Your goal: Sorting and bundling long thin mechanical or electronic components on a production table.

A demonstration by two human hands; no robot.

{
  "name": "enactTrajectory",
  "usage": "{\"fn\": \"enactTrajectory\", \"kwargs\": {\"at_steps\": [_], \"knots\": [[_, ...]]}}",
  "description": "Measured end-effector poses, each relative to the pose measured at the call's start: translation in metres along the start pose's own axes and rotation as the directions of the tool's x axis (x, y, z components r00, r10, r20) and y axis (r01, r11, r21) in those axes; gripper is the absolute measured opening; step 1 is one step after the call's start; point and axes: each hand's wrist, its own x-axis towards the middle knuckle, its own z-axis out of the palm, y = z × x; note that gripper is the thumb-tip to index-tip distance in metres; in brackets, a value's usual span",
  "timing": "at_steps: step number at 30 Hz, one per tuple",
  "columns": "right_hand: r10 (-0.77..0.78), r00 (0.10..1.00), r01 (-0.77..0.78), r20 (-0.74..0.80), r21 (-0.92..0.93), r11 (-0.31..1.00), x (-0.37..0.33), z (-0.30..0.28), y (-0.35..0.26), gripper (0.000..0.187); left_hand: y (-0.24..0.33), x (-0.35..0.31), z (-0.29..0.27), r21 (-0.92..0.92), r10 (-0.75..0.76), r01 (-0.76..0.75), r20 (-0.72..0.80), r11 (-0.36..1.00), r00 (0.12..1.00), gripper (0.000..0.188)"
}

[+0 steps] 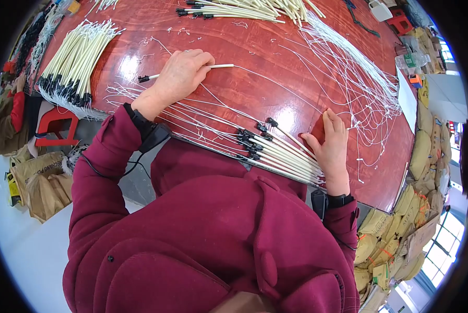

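Note:
My left hand (184, 73) lies on the red-brown table (275, 68), closed around a cream tube with a black end cap (221, 66); the cap sticks out to the left of the hand. My right hand (330, 143) rests at the table's near right, fingers curled over the ends of a row of cream tubes with black connectors (275, 151) that lies along the near edge. Thin white wires (202, 112) run between the two hands.
A large bundle of capped cream tubes (72, 62) lies at the far left, another bundle (249, 9) at the top. Looped white wires (359, 78) spread at the right. A red stool (54, 125) and brown sacks (38, 180) stand left; stacked sacks (395, 219) right.

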Motion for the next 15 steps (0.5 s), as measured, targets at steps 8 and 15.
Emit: {"fn": "enactTrajectory", "kwargs": {"at_steps": [8,15], "knots": [[0.021,0.999,-0.021,0.027,-0.005,1.000,0.0035,-0.0039,-0.0051,0.075,0.0018,0.0043,0.0010,0.034,0.000,-0.001,0.021,0.999,1.000,0.010],[0.025,0.999,-0.024,0.032,-0.019,1.000,0.0042,-0.0026,-0.0050,0.075,0.0015,0.0075,0.0021,0.033,-0.006,0.006,0.003,0.999,1.000,0.010]]}}
